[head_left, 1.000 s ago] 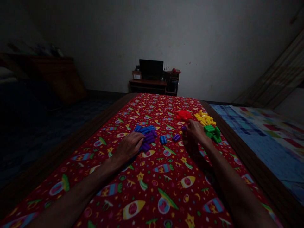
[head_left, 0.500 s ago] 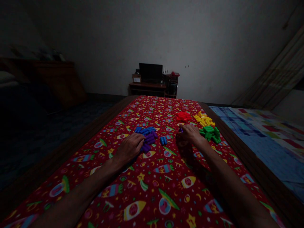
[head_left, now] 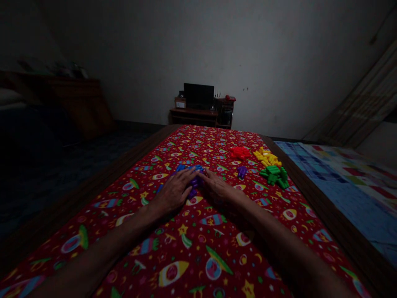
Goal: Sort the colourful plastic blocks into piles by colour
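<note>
My left hand [head_left: 174,189] lies palm down with its fingers stretched over a mixed pile of short plastic pieces. Blue pieces [head_left: 181,167] show beyond its fingers, and purple pieces [head_left: 192,191] show beside its thumb. From the right, my right hand [head_left: 217,187] reaches to the pile's edge, its fingers drawn together at the purple pieces. What its fingertips hold, if anything, is hidden. A small purple group [head_left: 242,172] rests apart on the red patterned cloth [head_left: 186,265], to the right of my right hand.
Red pieces [head_left: 240,152], yellow pieces [head_left: 267,157] and green pieces [head_left: 274,176] lie in separate heaps at the right of the cloth. A desk with a monitor [head_left: 199,96] stands beyond the far end. A bed with blue bedding [head_left: 335,198] is on the right.
My right hand has let go of the purple pieces on the right and moved left to the pile. The small blue group between my hands is no longer visible. My left fingers have spread out.
</note>
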`<state>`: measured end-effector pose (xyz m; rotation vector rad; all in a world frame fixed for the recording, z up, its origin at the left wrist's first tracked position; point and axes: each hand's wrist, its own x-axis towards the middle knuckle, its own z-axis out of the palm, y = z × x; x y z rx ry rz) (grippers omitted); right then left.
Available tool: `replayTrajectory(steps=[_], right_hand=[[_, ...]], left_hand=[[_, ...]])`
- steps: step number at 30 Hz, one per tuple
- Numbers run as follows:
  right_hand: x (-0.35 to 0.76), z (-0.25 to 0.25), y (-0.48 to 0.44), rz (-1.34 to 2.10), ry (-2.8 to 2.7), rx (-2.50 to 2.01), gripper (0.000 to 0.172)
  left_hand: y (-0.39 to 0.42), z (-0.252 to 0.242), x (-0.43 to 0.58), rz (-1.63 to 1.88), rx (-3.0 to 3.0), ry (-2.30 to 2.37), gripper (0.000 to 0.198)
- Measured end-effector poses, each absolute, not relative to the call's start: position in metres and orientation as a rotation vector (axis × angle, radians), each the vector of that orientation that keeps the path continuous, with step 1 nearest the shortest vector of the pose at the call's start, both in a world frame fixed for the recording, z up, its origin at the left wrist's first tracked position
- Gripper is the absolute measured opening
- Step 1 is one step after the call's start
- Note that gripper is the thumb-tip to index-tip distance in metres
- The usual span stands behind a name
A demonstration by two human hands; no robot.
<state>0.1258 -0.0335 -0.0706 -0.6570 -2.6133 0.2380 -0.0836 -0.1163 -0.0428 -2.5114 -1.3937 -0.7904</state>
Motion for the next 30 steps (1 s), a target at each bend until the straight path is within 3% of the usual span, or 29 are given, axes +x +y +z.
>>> replayTrajectory(steps=[4,9,12,22,30], right_hand=[[0.123,-0.074,-0.029,0.319,-2.582,-0.665,0.076],[0.122,-0.054,-0.037,0.544,-2.412,-0.728,0.043],[0.129,-0.037,-0.036,0.667,-2.308,-0.833,0.032],[0.216,-0.020,-0.005,0.038,-2.208,-1.419,0.022],[0.193,-0.013,-0.019,0.056,-2.180,-1.190,0.024]], left_hand=[[-0.121,-0.048,-0.077,-0.580,-2.551,-1.305,0.045],[-0.125,-0.047,-0.076,-0.548,-2.513,-1.341,0.035],[-0.125,-0.046,-0.076,-0.582,-2.498,-1.345,0.033],[-0.126,-0.049,-0.076,-0.534,-2.497,-1.348,0.033],[-0.125,-0.048,-0.078,-0.583,-2.586,-1.204,0.032]])
